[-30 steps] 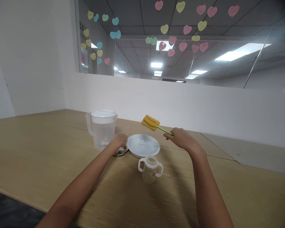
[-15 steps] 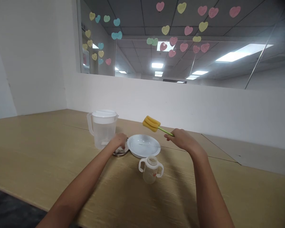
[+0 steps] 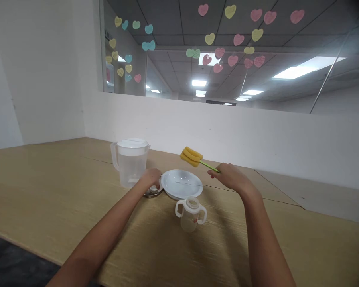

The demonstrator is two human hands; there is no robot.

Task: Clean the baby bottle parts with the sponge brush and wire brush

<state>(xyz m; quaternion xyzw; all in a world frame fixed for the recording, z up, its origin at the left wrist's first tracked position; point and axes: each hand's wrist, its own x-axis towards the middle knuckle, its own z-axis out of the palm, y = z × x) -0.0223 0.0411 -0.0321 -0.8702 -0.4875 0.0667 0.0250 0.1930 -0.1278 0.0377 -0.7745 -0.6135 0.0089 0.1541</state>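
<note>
Toward the far edge of the worktop [image 3: 48,187], I see both hands working near a small cluster of dishes. Right hand [image 3: 231,178] is closed around the thin green handle of a sponge brush [image 3: 192,156], gripping it near the handle's end; the yellow foam head is up in the air, tilted, above the far rim of the white plate [image 3: 181,184], not touching it. Left hand [image 3: 151,178] is curled down over a small metal lid or dish [image 3: 152,192], fingers bent onto it; can't tell if it's actually gripped or just covered. That metal piece sits just beside the plate's left rim, between the plate and the clear lidded pitcher [image 3: 129,161]. Pitcher stands upright, left of the plate, closer to the far edge. Two-handled baby cup [image 3: 190,214] stands upright with no lid, just on the near side of the plate, between my two forearms, untouched. White wall [image 3: 257,131] runs behind the far edge.
</note>
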